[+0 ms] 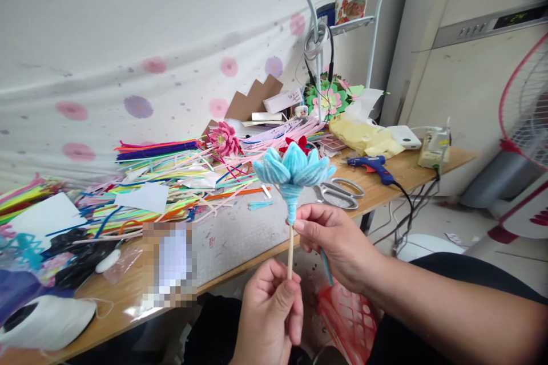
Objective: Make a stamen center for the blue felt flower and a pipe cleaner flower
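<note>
A light blue pipe-cleaner flower (pixel 293 169) stands upright on a thin wooden stick (pixel 290 254) in front of me. My left hand (pixel 269 311) is closed round the lower end of the stick. My right hand (pixel 338 242) pinches the blue wrapping at the flower's base, and a loose blue pipe-cleaner end (pixel 326 267) hangs down below its palm.
The wooden table (pixel 240 239) carries a big heap of coloured pipe cleaners (pixel 162 182), a pink flower (pixel 223 139), scissors (pixel 338 193), a blue glue gun (pixel 371 166) with its cord, and a white roll (pixel 45 322). A red basket (pixel 349 316) sits below; a fan (pixel 524 111) stands right.
</note>
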Action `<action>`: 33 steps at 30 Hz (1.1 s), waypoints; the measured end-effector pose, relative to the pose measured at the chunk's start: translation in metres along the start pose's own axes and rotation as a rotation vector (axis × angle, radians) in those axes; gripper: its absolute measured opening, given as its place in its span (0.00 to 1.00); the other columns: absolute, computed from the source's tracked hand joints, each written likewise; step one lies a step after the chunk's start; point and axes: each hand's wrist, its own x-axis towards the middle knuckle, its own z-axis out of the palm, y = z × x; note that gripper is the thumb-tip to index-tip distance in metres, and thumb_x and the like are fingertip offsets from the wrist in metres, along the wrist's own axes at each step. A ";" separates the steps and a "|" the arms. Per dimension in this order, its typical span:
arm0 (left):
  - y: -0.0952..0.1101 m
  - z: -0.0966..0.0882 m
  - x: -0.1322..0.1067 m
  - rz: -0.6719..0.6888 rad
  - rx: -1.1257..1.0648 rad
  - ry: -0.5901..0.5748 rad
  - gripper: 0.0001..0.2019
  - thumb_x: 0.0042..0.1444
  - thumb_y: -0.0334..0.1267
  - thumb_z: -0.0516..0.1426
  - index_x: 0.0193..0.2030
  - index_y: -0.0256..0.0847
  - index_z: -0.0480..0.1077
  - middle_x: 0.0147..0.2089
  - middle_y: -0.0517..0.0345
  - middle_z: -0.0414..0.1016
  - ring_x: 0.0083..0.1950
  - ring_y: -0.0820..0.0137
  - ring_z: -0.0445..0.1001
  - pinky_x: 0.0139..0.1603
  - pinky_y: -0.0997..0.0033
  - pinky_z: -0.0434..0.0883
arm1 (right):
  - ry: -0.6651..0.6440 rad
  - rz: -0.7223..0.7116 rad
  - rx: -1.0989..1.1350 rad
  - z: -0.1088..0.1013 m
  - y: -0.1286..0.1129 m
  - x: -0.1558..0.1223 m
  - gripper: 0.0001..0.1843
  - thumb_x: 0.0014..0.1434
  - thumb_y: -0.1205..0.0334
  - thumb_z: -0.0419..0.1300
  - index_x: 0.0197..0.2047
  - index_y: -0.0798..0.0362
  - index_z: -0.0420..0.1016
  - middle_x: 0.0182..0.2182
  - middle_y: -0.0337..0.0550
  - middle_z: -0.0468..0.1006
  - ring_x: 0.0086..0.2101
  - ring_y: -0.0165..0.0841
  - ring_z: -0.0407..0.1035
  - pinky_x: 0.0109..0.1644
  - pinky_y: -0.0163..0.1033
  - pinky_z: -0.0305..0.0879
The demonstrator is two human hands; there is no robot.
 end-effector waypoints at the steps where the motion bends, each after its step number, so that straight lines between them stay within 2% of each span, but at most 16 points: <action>1: 0.000 0.000 0.000 0.000 0.020 -0.001 0.10 0.51 0.42 0.61 0.29 0.37 0.69 0.16 0.64 0.67 0.11 0.86 0.56 0.13 0.89 0.51 | -0.008 -0.006 -0.007 -0.001 0.000 0.000 0.15 0.41 0.55 0.70 0.26 0.56 0.73 0.18 0.31 0.65 0.19 0.21 0.53 0.23 0.30 0.51; 3: 0.002 -0.002 -0.001 -0.025 -0.001 -0.074 0.10 0.54 0.42 0.58 0.29 0.37 0.70 0.14 0.65 0.65 0.10 0.86 0.53 0.11 0.88 0.51 | -0.040 -0.021 -0.030 -0.002 -0.001 0.000 0.15 0.41 0.55 0.70 0.26 0.56 0.72 0.18 0.31 0.65 0.19 0.21 0.53 0.23 0.30 0.50; 6: 0.005 -0.005 0.000 -0.102 -0.104 -0.257 0.11 0.58 0.43 0.54 0.29 0.38 0.70 0.11 0.67 0.60 0.08 0.84 0.49 0.09 0.86 0.52 | -0.114 -0.033 -0.078 -0.002 -0.004 -0.002 0.16 0.43 0.54 0.69 0.25 0.56 0.70 0.18 0.31 0.64 0.20 0.21 0.53 0.24 0.31 0.49; 8: 0.007 -0.006 0.000 -0.167 -0.146 -0.322 0.12 0.59 0.43 0.53 0.29 0.38 0.70 0.10 0.68 0.56 0.08 0.83 0.48 0.09 0.85 0.52 | -0.143 -0.032 -0.111 -0.002 -0.006 -0.003 0.17 0.43 0.53 0.68 0.23 0.56 0.69 0.18 0.31 0.63 0.20 0.22 0.52 0.24 0.31 0.49; 10: 0.007 -0.004 0.000 -0.180 -0.121 -0.263 0.11 0.57 0.43 0.55 0.31 0.38 0.70 0.12 0.68 0.58 0.09 0.85 0.48 0.10 0.86 0.52 | -0.135 -0.039 -0.147 -0.002 -0.006 -0.002 0.17 0.43 0.53 0.68 0.23 0.56 0.68 0.18 0.31 0.62 0.20 0.22 0.52 0.25 0.32 0.49; 13: 0.008 0.001 0.000 -0.088 0.010 -0.018 0.12 0.51 0.44 0.61 0.31 0.37 0.68 0.17 0.67 0.63 0.12 0.87 0.51 0.13 0.87 0.50 | -0.091 -0.066 -0.208 -0.002 -0.005 0.000 0.16 0.44 0.54 0.68 0.22 0.55 0.68 0.18 0.31 0.61 0.21 0.22 0.52 0.25 0.32 0.49; 15: 0.008 0.004 -0.001 -0.048 0.071 0.091 0.13 0.50 0.42 0.62 0.27 0.36 0.65 0.18 0.66 0.64 0.13 0.87 0.54 0.15 0.87 0.49 | -0.067 -0.079 -0.232 -0.003 -0.005 0.001 0.16 0.45 0.55 0.67 0.21 0.55 0.67 0.18 0.31 0.61 0.21 0.22 0.51 0.24 0.32 0.48; 17: 0.009 0.004 -0.002 -0.057 0.050 0.095 0.13 0.52 0.42 0.60 0.25 0.36 0.64 0.17 0.66 0.63 0.12 0.87 0.53 0.15 0.87 0.49 | -0.071 -0.083 -0.234 -0.004 -0.004 0.001 0.16 0.46 0.55 0.67 0.21 0.56 0.67 0.18 0.31 0.61 0.21 0.22 0.51 0.24 0.32 0.48; 21: 0.009 0.001 -0.001 -0.162 -0.138 -0.109 0.13 0.54 0.45 0.58 0.27 0.37 0.68 0.13 0.68 0.58 0.09 0.87 0.45 0.10 0.85 0.46 | -0.163 -0.018 -0.157 -0.005 -0.004 -0.002 0.16 0.44 0.52 0.67 0.27 0.57 0.72 0.20 0.33 0.65 0.20 0.22 0.53 0.24 0.32 0.49; 23: 0.008 0.001 -0.001 -0.214 -0.186 -0.168 0.13 0.54 0.46 0.58 0.26 0.37 0.69 0.12 0.69 0.56 0.09 0.86 0.44 0.09 0.85 0.45 | -0.168 0.004 -0.122 -0.003 -0.004 -0.003 0.17 0.43 0.52 0.68 0.28 0.57 0.73 0.20 0.33 0.66 0.20 0.21 0.53 0.24 0.32 0.50; 25: 0.007 0.002 0.000 -0.202 -0.154 -0.098 0.13 0.53 0.46 0.58 0.28 0.37 0.69 0.14 0.68 0.59 0.09 0.87 0.47 0.10 0.85 0.46 | -0.133 -0.006 -0.117 -0.002 -0.005 -0.004 0.16 0.43 0.52 0.69 0.26 0.56 0.72 0.19 0.32 0.65 0.20 0.21 0.53 0.24 0.32 0.49; 29: 0.007 0.007 -0.001 -0.031 0.028 0.128 0.11 0.52 0.41 0.61 0.28 0.37 0.65 0.20 0.66 0.66 0.13 0.87 0.56 0.15 0.86 0.49 | -0.071 -0.050 -0.161 0.000 -0.005 -0.003 0.15 0.44 0.54 0.68 0.23 0.56 0.70 0.19 0.31 0.64 0.20 0.22 0.53 0.24 0.32 0.49; 31: 0.008 0.007 -0.002 -0.004 0.073 0.143 0.14 0.52 0.41 0.60 0.25 0.36 0.62 0.20 0.65 0.66 0.13 0.87 0.56 0.16 0.85 0.49 | -0.072 -0.068 -0.193 -0.001 -0.005 -0.002 0.13 0.45 0.56 0.68 0.23 0.56 0.70 0.19 0.31 0.64 0.20 0.22 0.53 0.24 0.32 0.50; 33: 0.010 0.005 -0.003 -0.043 0.037 0.089 0.15 0.53 0.42 0.60 0.24 0.36 0.62 0.18 0.66 0.65 0.12 0.88 0.53 0.15 0.85 0.48 | -0.096 -0.087 -0.225 -0.003 -0.005 -0.001 0.12 0.46 0.57 0.67 0.24 0.56 0.71 0.19 0.32 0.65 0.21 0.22 0.54 0.24 0.32 0.50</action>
